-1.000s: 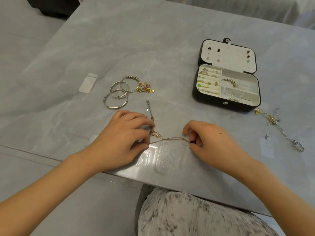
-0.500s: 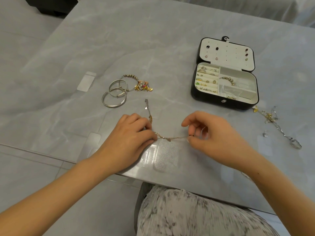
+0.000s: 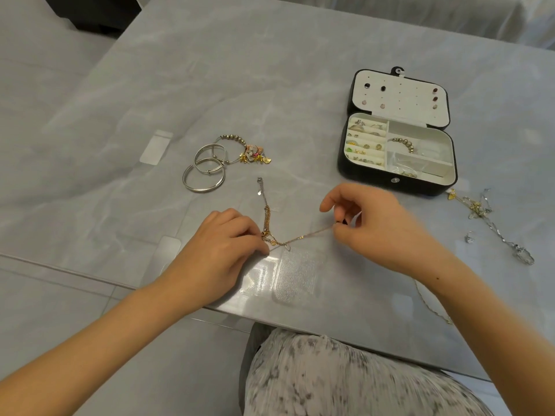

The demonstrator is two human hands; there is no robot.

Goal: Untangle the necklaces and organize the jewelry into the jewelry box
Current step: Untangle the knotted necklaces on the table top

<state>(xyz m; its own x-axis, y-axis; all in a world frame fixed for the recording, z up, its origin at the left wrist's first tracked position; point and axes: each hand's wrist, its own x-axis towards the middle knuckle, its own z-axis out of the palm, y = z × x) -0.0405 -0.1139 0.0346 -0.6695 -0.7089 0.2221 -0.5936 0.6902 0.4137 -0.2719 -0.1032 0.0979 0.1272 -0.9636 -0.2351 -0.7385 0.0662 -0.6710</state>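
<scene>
A tangle of thin gold chains (image 3: 271, 232) lies near the table's front edge, its silver clasp end trailing away from me. My left hand (image 3: 222, 250) pinches the knot at its left side. My right hand (image 3: 372, 226) pinches one gold strand and holds it stretched taut a little above the table. The black jewelry box (image 3: 351, 169) stands open at the right, with rings, earrings and a beaded bracelet in its white compartments. A silver and gold necklace tangle (image 3: 492, 223) lies to the right of the box.
Silver bangles (image 3: 204, 172) and a beaded charm bracelet (image 3: 249, 150) lie left of centre. Small clear plastic bags (image 3: 295, 273) lie flat by the front edge, another clear bag (image 3: 156, 150) at the left. A thin chain (image 3: 432, 307) runs under my right forearm.
My right hand has lifted and drawn its strand up and to the right, stretching it out of the knot. My left hand stays on the tangle.
</scene>
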